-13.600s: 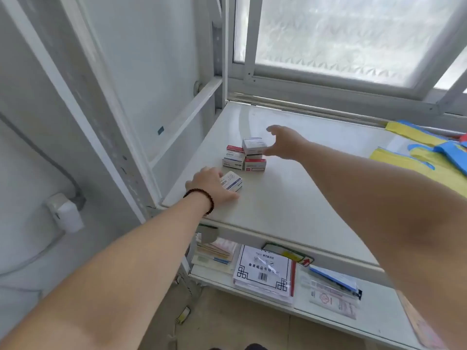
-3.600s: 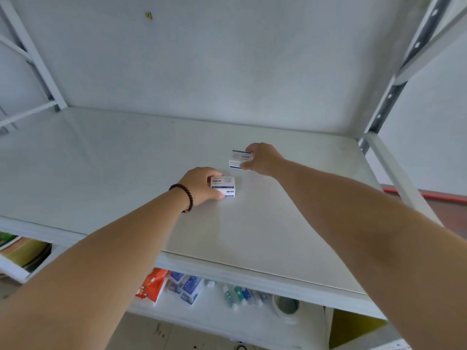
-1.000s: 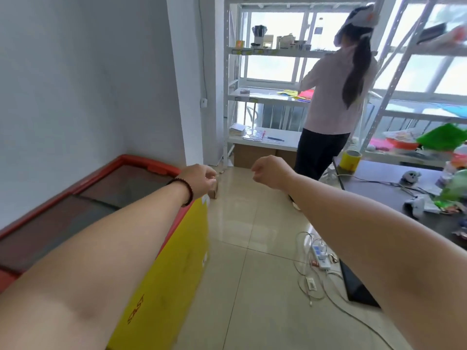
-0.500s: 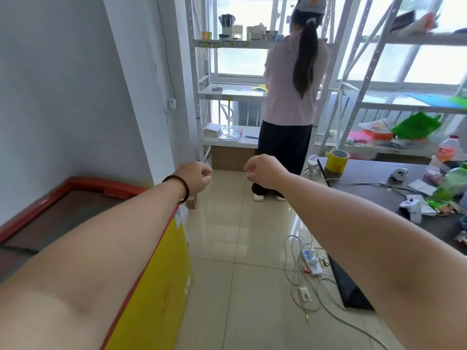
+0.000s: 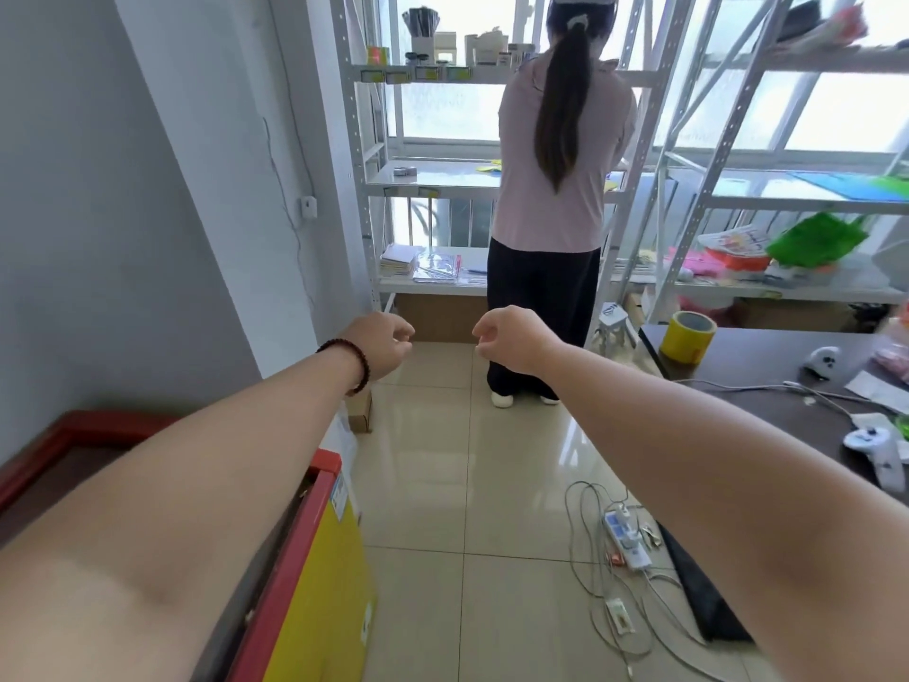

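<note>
Two grips loosely curled, empty, left hand (image 5: 381, 344), right hand (image 5: 511, 339), palms hidden.

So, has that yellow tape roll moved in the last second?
No. The tape roll sits on the same far corner of the dark desk as a second ago.

Bright daylight from the window (image 5: 442, 110) ahead, overexposed; floor glare; edges bend
</note>
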